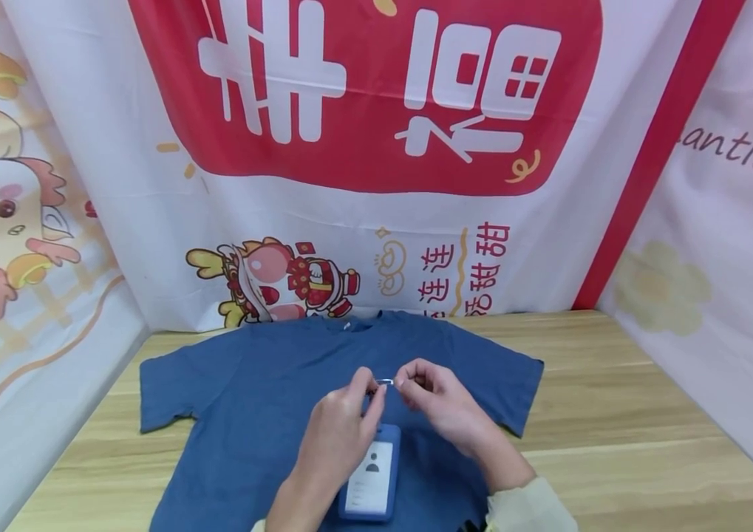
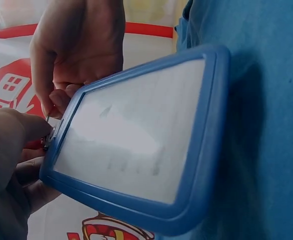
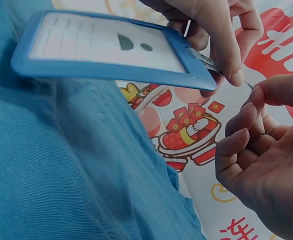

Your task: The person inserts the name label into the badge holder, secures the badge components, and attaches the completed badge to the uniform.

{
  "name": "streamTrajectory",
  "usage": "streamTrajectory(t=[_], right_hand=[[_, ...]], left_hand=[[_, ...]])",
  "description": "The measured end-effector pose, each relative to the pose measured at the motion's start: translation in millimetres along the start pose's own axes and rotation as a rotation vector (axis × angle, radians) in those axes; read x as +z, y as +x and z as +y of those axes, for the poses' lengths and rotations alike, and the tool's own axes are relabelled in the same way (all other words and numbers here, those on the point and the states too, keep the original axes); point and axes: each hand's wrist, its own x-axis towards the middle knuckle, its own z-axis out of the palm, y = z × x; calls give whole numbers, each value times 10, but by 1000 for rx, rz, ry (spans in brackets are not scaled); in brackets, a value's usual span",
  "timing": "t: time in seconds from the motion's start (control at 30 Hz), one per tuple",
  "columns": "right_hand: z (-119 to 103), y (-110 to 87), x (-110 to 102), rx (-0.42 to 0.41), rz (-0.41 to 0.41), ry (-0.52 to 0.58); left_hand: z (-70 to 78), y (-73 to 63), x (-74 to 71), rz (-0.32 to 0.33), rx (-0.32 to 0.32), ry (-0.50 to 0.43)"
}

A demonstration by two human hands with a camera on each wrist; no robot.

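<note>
A blue-framed ID badge holder [image 1: 368, 480] hangs over the front of a blue T-shirt [image 1: 270, 414]. Its card bears a dark person icon and lines of text. My left hand [image 1: 339, 432] pinches the metal clip [image 3: 208, 62] at the holder's top between thumb and fingers. From that clip a thin silver pin [image 1: 385, 381] runs across to my right hand [image 1: 439, 403], whose thumb and fingertip pinch its end. In the left wrist view the holder [image 2: 131, 130] tilts above the shirt, and the fingers cover most of the clip.
The shirt lies spread, sleeves out, on a light wood table [image 1: 622, 428]. A printed white and red cloth [image 1: 376, 185] hangs behind the table, and more printed cloth [image 1: 715, 222] closes off the sides. Something small and black [image 1: 469, 526] shows at the bottom edge.
</note>
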Motion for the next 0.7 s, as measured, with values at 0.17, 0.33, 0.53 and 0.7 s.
streamTrajectory(t=[0.17,0.33,0.53,0.7], right_hand=[[-28,-20,-23,-11,2,2],[-30,-35,-37,-11,-16,4],[-44,-44,-33,-21,-36,8],[-93,-73,-52,-43,-30,2]], left_hand=[[1,5,4,23,69,18],[2,0,4,48,126,44],[14,5,6,80,102,-39],[59,13,-6,100,60,-85]])
